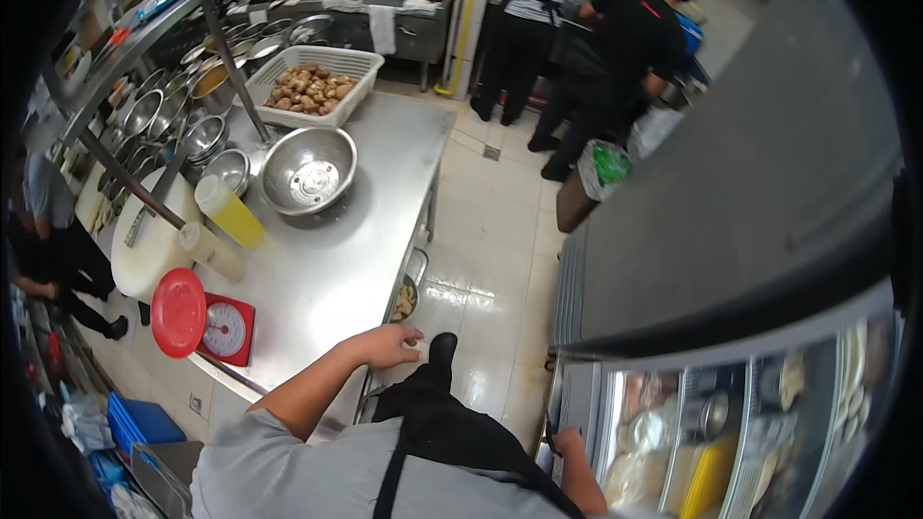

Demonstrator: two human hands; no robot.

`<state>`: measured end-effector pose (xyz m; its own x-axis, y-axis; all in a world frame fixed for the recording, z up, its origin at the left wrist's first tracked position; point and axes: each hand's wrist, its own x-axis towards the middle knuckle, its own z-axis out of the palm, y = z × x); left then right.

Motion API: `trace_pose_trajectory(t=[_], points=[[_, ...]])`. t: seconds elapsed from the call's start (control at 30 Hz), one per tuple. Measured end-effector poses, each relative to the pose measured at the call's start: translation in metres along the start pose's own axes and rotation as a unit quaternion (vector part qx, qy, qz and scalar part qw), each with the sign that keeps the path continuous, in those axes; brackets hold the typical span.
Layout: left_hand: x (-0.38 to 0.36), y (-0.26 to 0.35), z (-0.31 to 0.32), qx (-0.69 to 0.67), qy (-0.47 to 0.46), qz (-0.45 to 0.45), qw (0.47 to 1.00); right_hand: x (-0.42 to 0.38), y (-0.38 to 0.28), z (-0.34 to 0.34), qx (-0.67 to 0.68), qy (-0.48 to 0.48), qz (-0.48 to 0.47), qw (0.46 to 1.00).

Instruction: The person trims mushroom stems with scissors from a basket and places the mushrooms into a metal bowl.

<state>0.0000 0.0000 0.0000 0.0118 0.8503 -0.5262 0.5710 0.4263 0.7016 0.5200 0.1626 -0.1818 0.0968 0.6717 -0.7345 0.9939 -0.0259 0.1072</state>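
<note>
Right hand (pixel 569 442) curls at the dark handle (pixel 551 434), can't tell how tight; steady pull's best, with the half-open, empty-looking left hand (pixel 388 346) kept clear.

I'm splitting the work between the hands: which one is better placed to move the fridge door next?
Right, I'd judge. The right hand is at the dark handle beside the stocked shelves. The left hand is at the edge of the steel table, farther from that handle.
</note>
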Motion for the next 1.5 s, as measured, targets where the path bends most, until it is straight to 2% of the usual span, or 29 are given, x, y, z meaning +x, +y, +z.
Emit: trace_pose_trajectory(t=[0.03,0.07,0.1,0.13,0.17,0.23,0.3,0.37,0.43,0.5,0.57,0.63,0.7,0.73,0.77,0.87,0.93,0.97,1.03,1.07,1.1,1.13,1.2,1.23,1.27,1.33,1.43,1.5], points=[[0.011,0.001,0.002,-0.028,0.049,0.001,0.998,0.007,0.012,-0.011,0.026,-0.036,-0.005,0.999],[0.022,0.004,0.005,-0.057,0.097,0.003,0.994,0.012,0.026,-0.018,0.036,-0.023,-0.022,0.999],[0.019,-0.04,-0.059,-0.069,0.068,-0.06,0.994,-0.008,-0.041,-0.003,0.029,-0.087,-0.038,0.995],[0.033,-0.043,-0.065,-0.121,0.085,-0.053,0.988,-0.006,-0.003,0.006,0.101,-0.115,-0.121,0.981],[0.077,-0.037,-0.121,-0.143,0.141,-0.013,0.98,0.027,-0.02,-0.02,0.099,-0.093,-0.143,0.98],[0.113,-0.016,-0.154,-0.125,0.214,0.045,0.968,0.044,-0.026,-0.064,0.067,-0.068,-0.104,0.99],[0.138,0.0,-0.222,-0.115,0.307,0.071,0.942,0.075,-0.057,-0.109,0.06,-0.046,-0.084,0.994],[0.141,0.015,-0.28,-0.055,0.412,0.038,0.909,0.106,-0.092,-0.148,0.058,-0.03,-0.077,0.995],[0.161,-0.008,-0.326,0.052,0.541,0.01,0.84,0.138,-0.127,-0.181,0.06,-0.015,-0.082,0.995],[0.171,-0.034,-0.4,0.049,0.599,-0.048,0.798,0.171,-0.164,-0.217,0.06,-0.002,-0.099,0.993],[0.183,-0.071,-0.457,-0.052,0.602,-0.174,0.778,0.207,-0.197,-0.25,0.054,0.004,-0.118,0.991],[0.194,-0.09,-0.49,0.061,0.609,-0.356,0.706,0.24,-0.227,-0.283,0.048,0.004,-0.133,0.99],[0.207,-0.104,-0.507,-0.001,0.526,-0.466,0.711,0.279,-0.255,-0.316,0.037,-0.003,-0.146,0.989],[0.21,-0.148,-0.508,-0.037,0.497,-0.447,0.743,0.3,-0.265,-0.335,0.025,-0.008,-0.153,0.988],[0.213,-0.166,-0.5,-0.041,0.494,-0.46,0.736,0.324,-0.277,-0.353,0.011,-0.013,-0.163,0.986],[0.212,-0.12,-0.492,-0.051,0.487,-0.502,0.713,0.395,-0.314,-0.414,-0.046,-0.034,-0.194,0.979],[0.211,-0.133,-0.486,-0.06,0.476,-0.502,0.719,0.445,-0.342,-0.448,-0.103,-0.048,-0.23,0.967],[0.221,-0.137,-0.469,-0.07,0.476,-0.504,0.717,0.479,-0.357,-0.462,-0.143,-0.051,-0.272,0.95],[0.232,-0.141,-0.458,-0.049,0.5,-0.512,0.697,0.547,-0.405,-0.489,-0.241,-0.041,-0.409,0.879],[0.245,-0.127,-0.461,-0.063,0.499,-0.516,0.693,0.571,-0.442,-0.506,-0.279,-0.036,-0.438,0.854],[0.248,-0.1,-0.47,-0.058,0.523,-0.536,0.66,0.559,-0.516,-0.532,-0.32,-0.098,-0.328,0.883],[0.254,-0.078,-0.471,-0.063,0.542,-0.554,0.629,0.545,-0.569,-0.558,-0.351,-0.068,-0.329,0.874],[0.254,-0.084,-0.471,-0.067,0.564,-0.521,0.638,0.5,-0.681,-0.618,-0.412,-0.01,-0.323,0.852],[0.257,-0.092,-0.472,-0.062,0.579,-0.504,0.639,0.487,-0.734,-0.647,-0.407,-0.01,-0.331,0.851],[0.26,-0.092,-0.475,-0.052,0.591,-0.5,0.631,0.428,-0.785,-0.677,-0.395,0.033,-0.4,0.827],[0.254,-0.102,-0.47,-0.074,0.619,-0.473,0.622,0.36,-0.878,-0.685,-0.405,0.003,-0.39,0.827],[0.245,-0.103,-0.479,-0.081,0.655,-0.443,0.607,0.335,-0.982,-0.689,-0.391,0.091,-0.484,0.778],[0.25,-0.112,-0.476,-0.059,0.675,-0.401,0.617,0.341,-1.024,-0.708,-0.365,0.126,-0.507,0.771]])
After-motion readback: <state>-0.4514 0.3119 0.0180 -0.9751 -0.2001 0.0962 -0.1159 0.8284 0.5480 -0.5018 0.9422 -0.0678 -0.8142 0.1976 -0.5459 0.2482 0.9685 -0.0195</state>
